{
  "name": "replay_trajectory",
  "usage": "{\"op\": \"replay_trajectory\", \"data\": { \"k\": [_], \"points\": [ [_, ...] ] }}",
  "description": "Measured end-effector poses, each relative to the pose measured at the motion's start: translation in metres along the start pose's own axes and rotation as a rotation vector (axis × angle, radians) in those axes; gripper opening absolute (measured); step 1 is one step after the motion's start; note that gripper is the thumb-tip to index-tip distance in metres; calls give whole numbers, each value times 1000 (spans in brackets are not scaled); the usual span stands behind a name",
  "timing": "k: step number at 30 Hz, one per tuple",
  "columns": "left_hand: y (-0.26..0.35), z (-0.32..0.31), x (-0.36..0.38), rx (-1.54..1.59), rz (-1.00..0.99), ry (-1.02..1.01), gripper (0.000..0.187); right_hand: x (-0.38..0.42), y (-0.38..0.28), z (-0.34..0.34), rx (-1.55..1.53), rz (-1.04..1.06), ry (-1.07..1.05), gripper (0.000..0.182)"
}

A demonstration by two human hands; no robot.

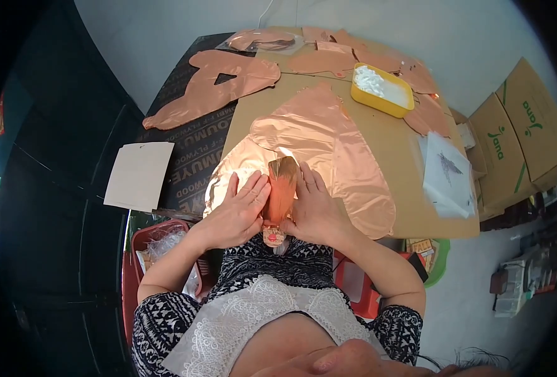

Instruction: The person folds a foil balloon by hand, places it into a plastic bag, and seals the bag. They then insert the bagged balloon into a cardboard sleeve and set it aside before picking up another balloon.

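Table [187,185] ahead of the left hand [236,206] and right hand [319,207] bears a coppery foil sheet [354,169], probably light, limp, slippery and easily creased. Both lie with fingers outstretched, unclamped, along opposite edges of a narrow foil strip [281,191], the likeliest hold.

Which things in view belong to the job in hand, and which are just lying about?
Likely the job:
narrow shiny copper-coloured foil strip, between the left hand and right hand
large copper-coloured foil shape by the hands

Apparently just lying about:
white squarish flat sheet
brown cardboard boxes
red plastic basket
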State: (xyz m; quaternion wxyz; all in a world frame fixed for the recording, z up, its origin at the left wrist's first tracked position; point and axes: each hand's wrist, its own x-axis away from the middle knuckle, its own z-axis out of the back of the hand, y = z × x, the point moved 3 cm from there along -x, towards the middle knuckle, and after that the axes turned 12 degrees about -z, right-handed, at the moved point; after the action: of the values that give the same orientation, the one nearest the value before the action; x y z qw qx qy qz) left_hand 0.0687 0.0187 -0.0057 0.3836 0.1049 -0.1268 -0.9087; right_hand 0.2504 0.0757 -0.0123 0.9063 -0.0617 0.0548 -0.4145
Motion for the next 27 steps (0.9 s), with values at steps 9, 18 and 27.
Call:
{"op": "replay_trajectory", "data": {
  "k": [9, 18, 27],
  "points": [
    [7, 1, -12, 4, -10, -16, 74, 3, 12, -22, -484, -26, -86, 70],
    [6, -3, -21, -1, -11, -20, 70, 11, 6, -7, -197, 16, 185, 64],
    [-8, -2, -28, 55, 16, -30, 69, 6, 7, -6, -297, -2, 184, 69]
  ]
}}
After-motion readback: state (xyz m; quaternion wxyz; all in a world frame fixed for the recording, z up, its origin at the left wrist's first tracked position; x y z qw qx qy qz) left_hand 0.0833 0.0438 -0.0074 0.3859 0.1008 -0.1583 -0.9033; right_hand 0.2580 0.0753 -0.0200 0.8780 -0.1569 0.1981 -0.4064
